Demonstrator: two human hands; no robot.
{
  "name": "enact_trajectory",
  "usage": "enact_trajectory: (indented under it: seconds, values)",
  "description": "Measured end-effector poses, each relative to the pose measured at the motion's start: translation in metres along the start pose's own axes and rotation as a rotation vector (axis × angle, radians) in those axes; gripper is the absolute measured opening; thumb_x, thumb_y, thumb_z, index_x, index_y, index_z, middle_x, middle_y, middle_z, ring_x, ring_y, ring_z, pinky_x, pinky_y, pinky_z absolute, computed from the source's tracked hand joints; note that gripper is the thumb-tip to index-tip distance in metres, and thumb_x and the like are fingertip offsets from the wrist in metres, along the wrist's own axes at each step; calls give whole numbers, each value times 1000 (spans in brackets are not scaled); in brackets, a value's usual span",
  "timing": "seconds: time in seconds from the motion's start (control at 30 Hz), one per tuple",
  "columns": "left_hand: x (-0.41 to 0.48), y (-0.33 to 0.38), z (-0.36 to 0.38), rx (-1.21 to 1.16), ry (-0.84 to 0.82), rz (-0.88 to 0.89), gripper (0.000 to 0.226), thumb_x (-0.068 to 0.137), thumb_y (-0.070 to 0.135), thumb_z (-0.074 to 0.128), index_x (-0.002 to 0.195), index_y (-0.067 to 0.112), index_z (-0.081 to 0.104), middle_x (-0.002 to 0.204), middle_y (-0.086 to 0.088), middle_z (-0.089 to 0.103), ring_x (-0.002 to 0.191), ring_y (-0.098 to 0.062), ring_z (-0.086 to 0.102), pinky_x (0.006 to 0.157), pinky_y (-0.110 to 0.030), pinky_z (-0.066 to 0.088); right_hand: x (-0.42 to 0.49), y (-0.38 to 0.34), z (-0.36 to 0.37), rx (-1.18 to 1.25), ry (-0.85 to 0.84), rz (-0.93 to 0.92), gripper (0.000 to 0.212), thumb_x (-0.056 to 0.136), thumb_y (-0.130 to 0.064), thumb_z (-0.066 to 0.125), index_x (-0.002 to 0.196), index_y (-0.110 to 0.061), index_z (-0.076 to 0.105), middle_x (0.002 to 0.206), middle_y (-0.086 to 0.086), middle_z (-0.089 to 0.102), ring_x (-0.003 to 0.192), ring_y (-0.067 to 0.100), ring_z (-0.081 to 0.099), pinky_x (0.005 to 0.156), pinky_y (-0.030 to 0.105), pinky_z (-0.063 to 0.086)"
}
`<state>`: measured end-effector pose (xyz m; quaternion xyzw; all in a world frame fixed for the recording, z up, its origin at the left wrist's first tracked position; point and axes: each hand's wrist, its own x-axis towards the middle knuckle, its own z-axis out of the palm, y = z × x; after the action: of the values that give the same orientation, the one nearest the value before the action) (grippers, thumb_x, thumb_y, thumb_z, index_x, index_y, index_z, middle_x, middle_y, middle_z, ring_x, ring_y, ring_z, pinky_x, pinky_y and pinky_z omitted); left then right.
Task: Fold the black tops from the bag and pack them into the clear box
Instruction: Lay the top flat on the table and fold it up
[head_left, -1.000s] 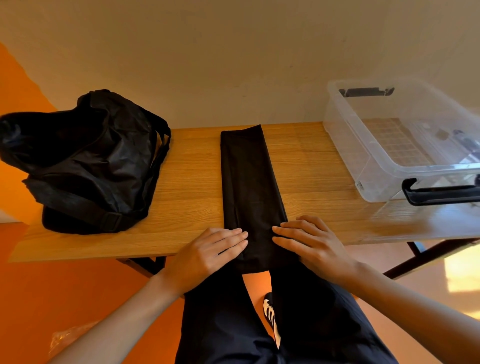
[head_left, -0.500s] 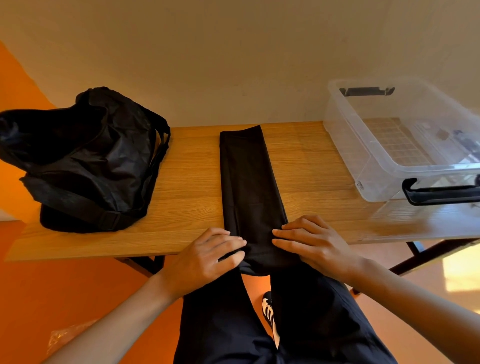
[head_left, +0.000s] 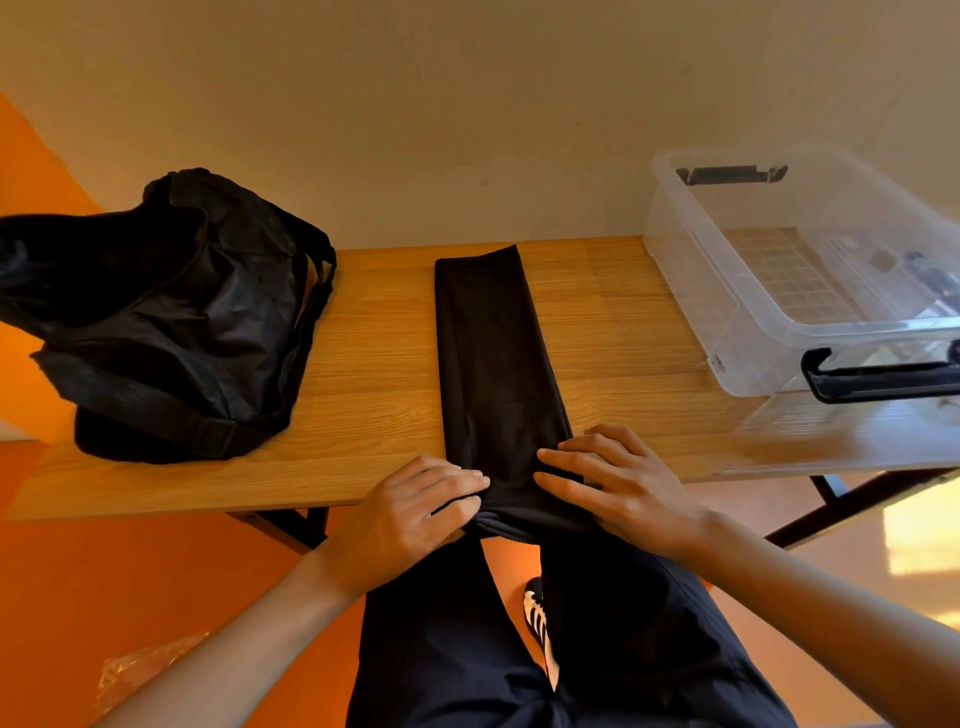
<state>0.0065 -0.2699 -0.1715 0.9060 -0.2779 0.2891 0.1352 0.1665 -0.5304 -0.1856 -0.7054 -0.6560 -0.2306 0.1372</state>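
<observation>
With the left hand (head_left: 415, 512) pinching the near end of the narrow, folded black fabric top (head_left: 493, 353) at the edge of the light wooden table (head_left: 623, 338) and the right hand (head_left: 618, 483) pressing flat on its other side (thumb hidden), an uneven lift could skew the fold.

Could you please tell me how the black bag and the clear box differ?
The black bag is soft, crumpled and opaque; the clear box is rigid and see-through. The bag sits at the table's left end, the box at its right end. The bag slumps with a strap around it; the box stands open-topped with black handles. Both rest on the wooden table, flanking the folded black top.
</observation>
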Motion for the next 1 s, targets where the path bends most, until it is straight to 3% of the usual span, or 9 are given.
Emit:
enact_trajectory:
  seconds: [0.17, 0.3, 0.43, 0.57, 0.63, 0.7, 0.8, 0.9, 1.0]
  values:
    - [-4, -2, -1, -130, -14, -98, 24, 103, 15, 57, 103, -1, 74, 125, -11, 70, 115, -24, 67, 95, -40, 53, 1, 1, -11, 227, -9, 80, 27, 106, -25, 56, 124, -16, 74, 134, -2, 67, 123, 20, 63, 100, 43, 46]
    - [2, 4, -2, -225, 74, -252, 24, 100, 18, 60, 111, 2, 74, 123, -2, 71, 112, -16, 67, 92, -37, 53, 5, 4, -14, 384, -8, 203, 27, 106, -27, 53, 123, -21, 73, 125, -11, 69, 119, 12, 63, 98, 42, 45]
    - [17, 8, -5, -333, 159, -446, 24, 100, 20, 60, 115, 9, 74, 116, 7, 72, 109, -9, 67, 90, -28, 53, 13, 6, -16, 507, 1, 332, 31, 94, -17, 62, 122, -24, 73, 109, -15, 71, 109, 8, 63, 97, 34, 42]
    - [34, 6, -8, -441, 275, -657, 23, 98, 24, 60, 116, 17, 72, 104, 10, 75, 98, -4, 71, 82, -25, 57, 26, 7, -23, 688, 21, 520, 39, 90, -14, 56, 115, -42, 66, 95, -11, 68, 99, 6, 63, 90, 24, 46]
    - [40, 2, -8, -522, 306, -756, 20, 97, 29, 61, 106, 17, 74, 90, 11, 74, 84, -8, 71, 71, -28, 57, 32, 10, -24, 786, 24, 611, 19, 91, -26, 58, 103, -31, 71, 90, -7, 69, 91, 12, 66, 82, 28, 51]
    - [46, -2, -7, -584, 322, -844, 18, 96, 32, 63, 100, 17, 72, 79, 5, 70, 69, -12, 65, 59, -30, 51, 40, 14, -24, 892, 56, 707, 32, 92, -40, 60, 96, -11, 73, 86, 2, 71, 82, 17, 67, 75, 34, 51]
    - [57, -15, -3, -609, 333, -941, 6, 99, 18, 66, 97, 16, 72, 81, 1, 72, 77, -17, 68, 67, -34, 54, 53, 21, -21, 974, 62, 799, 40, 95, -48, 62, 91, -10, 71, 74, 3, 66, 66, 20, 59, 63, 39, 44]
    - [67, -33, 3, -565, 331, -1005, 8, 100, 14, 63, 95, 15, 70, 82, -3, 71, 80, -21, 68, 70, -41, 55, 69, 31, -15, 982, 64, 884, 38, 92, -45, 60, 83, -10, 69, 66, 2, 60, 61, 15, 54, 58, 32, 40]
    - [75, -51, 9, -534, 309, -1060, 13, 102, 17, 60, 92, 12, 67, 80, -14, 69, 77, -35, 65, 67, -53, 50, 82, 44, -5, 918, 43, 945, 41, 96, -37, 64, 72, -3, 60, 58, -5, 50, 54, 11, 46, 51, 25, 36]
